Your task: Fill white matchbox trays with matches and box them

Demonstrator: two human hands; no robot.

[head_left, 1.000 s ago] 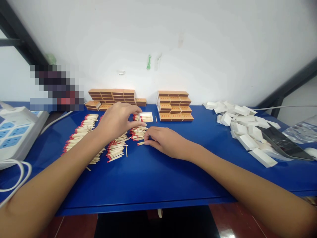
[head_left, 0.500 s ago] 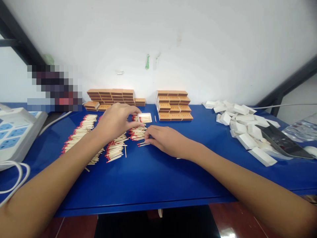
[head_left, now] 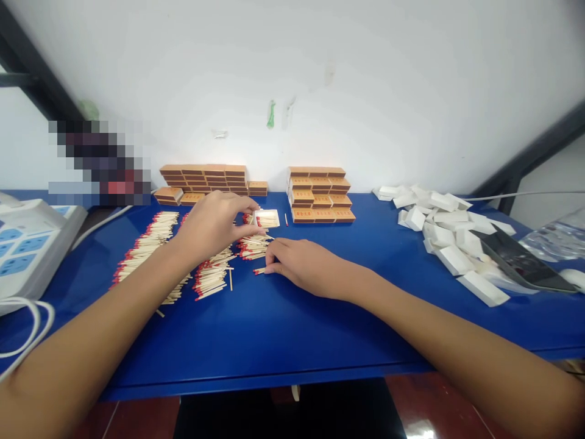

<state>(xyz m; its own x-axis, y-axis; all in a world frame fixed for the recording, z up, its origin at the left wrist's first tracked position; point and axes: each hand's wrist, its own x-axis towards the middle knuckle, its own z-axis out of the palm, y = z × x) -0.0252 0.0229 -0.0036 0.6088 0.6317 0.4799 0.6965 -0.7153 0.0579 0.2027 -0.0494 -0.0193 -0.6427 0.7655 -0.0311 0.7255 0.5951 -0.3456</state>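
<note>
My left hand [head_left: 214, 222] is closed on a small white matchbox tray [head_left: 275, 223], thumb at its near edge and fingers at its far edge. Some matches lie inside the tray. Nearer to me, my right hand [head_left: 301, 263] pinches a few red-headed matches [head_left: 259, 271] at the blue tabletop, their heads pointing left. Between the two hands lies a small pile of loose matches [head_left: 253, 247]. A larger heap of matches [head_left: 211, 277] spreads below my left wrist, partly covered by it, and a long row [head_left: 148, 244] runs further left.
Matchboxes stand in a stack [head_left: 205, 177] at the back left and a stepped stack [head_left: 322, 201] at the back centre. White trays [head_left: 441, 216] lie heaped on the right beside a phone [head_left: 521, 259]. A power strip [head_left: 27, 250] sits at the left. One match [head_left: 286, 219] lies alone.
The fingers of my right hand have shifted slightly left and down and drawn the loose matches together. My left hand and the tray have hardly moved.
</note>
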